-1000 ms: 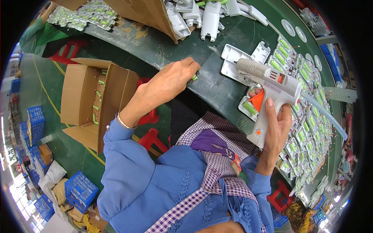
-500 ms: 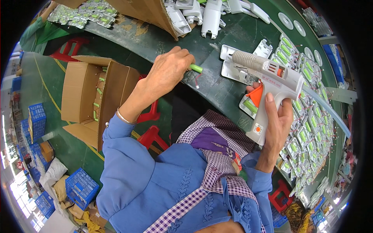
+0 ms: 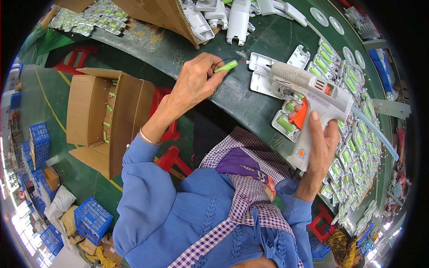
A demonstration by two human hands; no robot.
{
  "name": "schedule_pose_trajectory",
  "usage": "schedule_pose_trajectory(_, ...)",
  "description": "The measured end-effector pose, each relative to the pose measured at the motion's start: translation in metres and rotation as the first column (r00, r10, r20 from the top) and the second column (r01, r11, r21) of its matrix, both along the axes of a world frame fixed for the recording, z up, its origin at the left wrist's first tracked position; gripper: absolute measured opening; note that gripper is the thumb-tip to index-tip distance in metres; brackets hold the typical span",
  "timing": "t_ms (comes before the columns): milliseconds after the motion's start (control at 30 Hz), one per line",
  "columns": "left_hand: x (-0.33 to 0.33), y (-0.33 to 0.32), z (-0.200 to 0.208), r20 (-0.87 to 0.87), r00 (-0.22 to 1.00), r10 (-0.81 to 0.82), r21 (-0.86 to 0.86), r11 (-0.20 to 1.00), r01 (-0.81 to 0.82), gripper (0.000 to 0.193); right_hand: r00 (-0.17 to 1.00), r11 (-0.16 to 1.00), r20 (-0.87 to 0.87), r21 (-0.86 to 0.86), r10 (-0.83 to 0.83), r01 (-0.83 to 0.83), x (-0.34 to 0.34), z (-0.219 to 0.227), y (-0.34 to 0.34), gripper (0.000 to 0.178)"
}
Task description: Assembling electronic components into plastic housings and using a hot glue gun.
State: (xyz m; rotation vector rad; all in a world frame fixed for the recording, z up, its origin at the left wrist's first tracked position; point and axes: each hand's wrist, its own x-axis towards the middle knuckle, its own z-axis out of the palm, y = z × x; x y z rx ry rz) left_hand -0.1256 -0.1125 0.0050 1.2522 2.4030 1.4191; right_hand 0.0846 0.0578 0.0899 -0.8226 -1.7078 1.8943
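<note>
Between the thumb and fingers of my left hand (image 3: 196, 77) is a green cylindrical battery (image 3: 226, 66) with thin wires, held over the bench edge. Its red wire and small white connector reach toward a white plastic shell (image 3: 260, 82). My right hand (image 3: 322, 138) grips a white hot glue gun (image 3: 330, 102), with fingers at its orange trigger (image 3: 299, 114). The gun's nozzle points left, above the open white shells. A translucent glue stick (image 3: 377, 134) sticks out of its back. Beneath the gun lies another shell holding green batteries (image 3: 284, 124).
Many white shells with green batteries (image 3: 357, 147) cover the bench's right side. White housings (image 3: 238, 22) lie by a cardboard box (image 3: 156, 15) at the back. On the left, an open carton (image 3: 85, 109) holds batteries, near red stools (image 3: 172, 163). Blue crates (image 3: 92, 218) stand on the floor.
My left hand has turned the battery, so it now points up and right, with its wire toward the shells. The glue gun has shifted slightly down relative to the shells.
</note>
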Motion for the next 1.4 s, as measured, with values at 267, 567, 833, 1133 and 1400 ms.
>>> schedule_pose_trajectory(267, -0.018, 0.056, 0.021, 0.043, 0.994, -0.100, 0.076, 0.992, 0.097, 0.018, 0.996, 0.997, 0.066, 0.048, -0.056, 0.053, 0.004, -0.002, 0.004, 0.036)
schedule_pose_trajectory(567, -0.031, 0.087, 0.015, -0.284, 0.925, -0.250, -0.039, 0.968, 0.249, 0.018, 0.994, 0.998, 0.088, 0.039, -0.061, 0.058, 0.010, -0.002, 0.005, 0.035)
schedule_pose_trajectory(833, -0.025, 0.099, 0.004, -0.334, 0.885, -0.324, -0.167, 0.944, 0.283, 0.012, 0.992, 0.993, 0.039, 0.016, -0.120, 0.120, 0.021, 0.003, -0.003, 0.035)
schedule_pose_trajectory(1133, -0.022, 0.099, -0.001, -0.353, 0.882, -0.311, -0.256, 0.939, 0.228, 0.013, 0.991, 0.992, 0.058, 0.015, -0.123, 0.123, 0.018, 0.009, -0.008, 0.036)
schedule_pose_trajectory(1400, -0.021, 0.103, -0.007, -0.252, 0.917, -0.309, -0.158, 0.948, 0.276, 0.014, 0.996, 0.992, 0.059, 0.110, -0.069, 0.062, 0.002, 0.003, -0.002, 0.034)
